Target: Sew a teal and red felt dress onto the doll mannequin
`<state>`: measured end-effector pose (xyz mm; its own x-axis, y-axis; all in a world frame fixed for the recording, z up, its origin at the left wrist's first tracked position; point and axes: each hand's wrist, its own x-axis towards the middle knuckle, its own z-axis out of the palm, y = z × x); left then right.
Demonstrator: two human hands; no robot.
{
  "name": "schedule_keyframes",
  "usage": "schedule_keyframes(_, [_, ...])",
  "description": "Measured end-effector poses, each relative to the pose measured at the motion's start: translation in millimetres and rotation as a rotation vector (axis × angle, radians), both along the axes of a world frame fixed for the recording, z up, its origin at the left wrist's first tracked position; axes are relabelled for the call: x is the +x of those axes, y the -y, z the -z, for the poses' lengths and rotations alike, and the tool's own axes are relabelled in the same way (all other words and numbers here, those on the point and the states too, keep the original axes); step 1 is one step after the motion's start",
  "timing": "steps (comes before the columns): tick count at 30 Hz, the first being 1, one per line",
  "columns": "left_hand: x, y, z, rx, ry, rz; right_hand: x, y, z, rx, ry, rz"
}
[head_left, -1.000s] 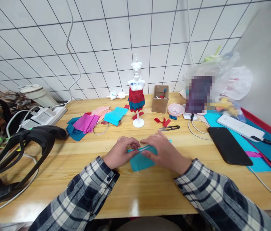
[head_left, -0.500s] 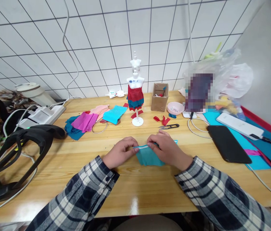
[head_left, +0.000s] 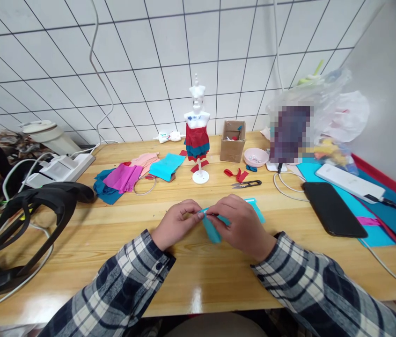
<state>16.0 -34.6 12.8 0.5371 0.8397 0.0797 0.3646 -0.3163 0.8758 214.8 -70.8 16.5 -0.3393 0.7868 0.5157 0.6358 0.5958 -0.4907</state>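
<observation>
As the wooden tabletop [head_left: 121, 262] spreads before me, my right hand [head_left: 238, 224] and left hand [head_left: 179, 222] pinch the turquoise cloth [head_left: 212, 231], back from the tabletop's front edge; it should handle light and limp, best taken by its white-striped border [head_left: 250, 200].
</observation>
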Motion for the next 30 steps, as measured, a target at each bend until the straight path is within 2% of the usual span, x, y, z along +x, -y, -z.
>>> schedule_keyframes(9, [9.5, 9.9, -3.2, 0.064, -0.010, -0.113, -1.4, 0.7, 4.9, -0.042, 0.032, 0.098])
schedule_keyframes(15, [11.4, 11.7, -0.5, 0.114, -0.033, -0.098, -2.6, 3.8, 3.1, -0.005, 0.185, 0.121])
schedule_keyframes(20, [14.8, 13.1, 0.7, 0.141, -0.047, -0.089, -5.6, 7.0, 2.0, 0.023, 0.297, 0.207])
schedule_keyframes(25, [18.3, 14.3, 1.3, 0.163, -0.055, -0.130, -7.5, 6.4, 2.4, -0.021, 0.272, 0.251])
schedule_keyframes(30, [18.4, 15.0, 1.7, 0.169, -0.046, -0.140, -8.4, 2.7, 5.3, -0.062, 0.152, 0.250])
